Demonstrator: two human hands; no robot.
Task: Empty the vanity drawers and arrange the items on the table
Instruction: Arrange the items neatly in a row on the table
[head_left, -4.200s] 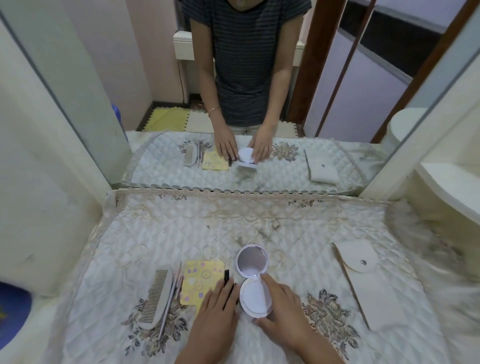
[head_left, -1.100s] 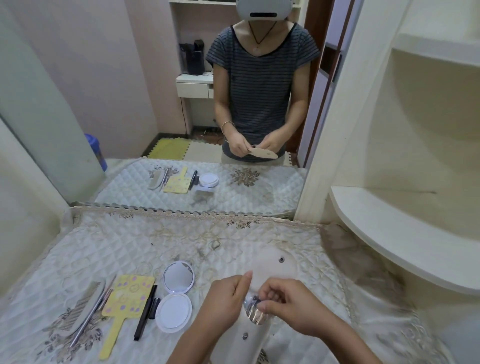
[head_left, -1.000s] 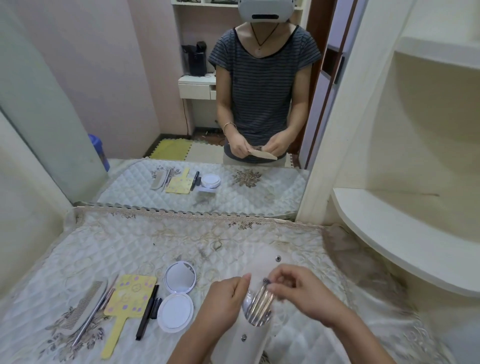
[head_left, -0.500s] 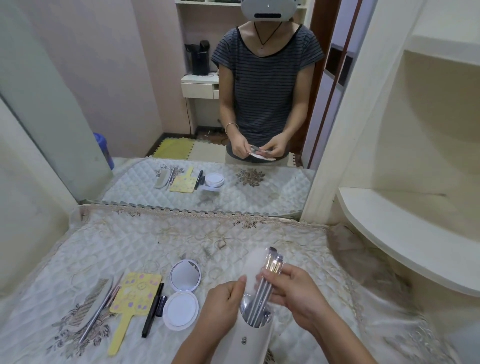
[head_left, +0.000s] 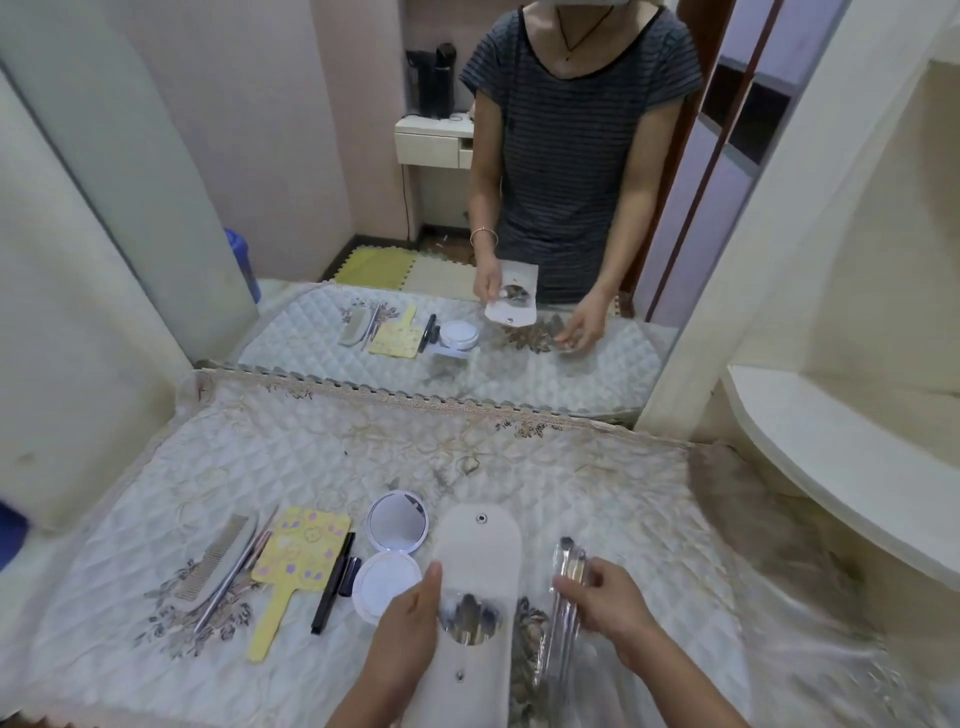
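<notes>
Pouch (head_left: 478, 561), flap open, is held at six o'clock of the table (head_left: 597, 493), the left hand (head_left: 405, 639) gripping its edge. At its three o'clock the right hand (head_left: 608, 608) pinches a bundle of metal tools (head_left: 569, 564); a compact (head_left: 387, 587) lies at its nine.

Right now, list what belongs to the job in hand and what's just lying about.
Job in hand: white pouch in left hand, metal tools in right hand.
Lying about, already set down: comb, yellow hand mirror, black pencil, open compact, side shelf.
</notes>
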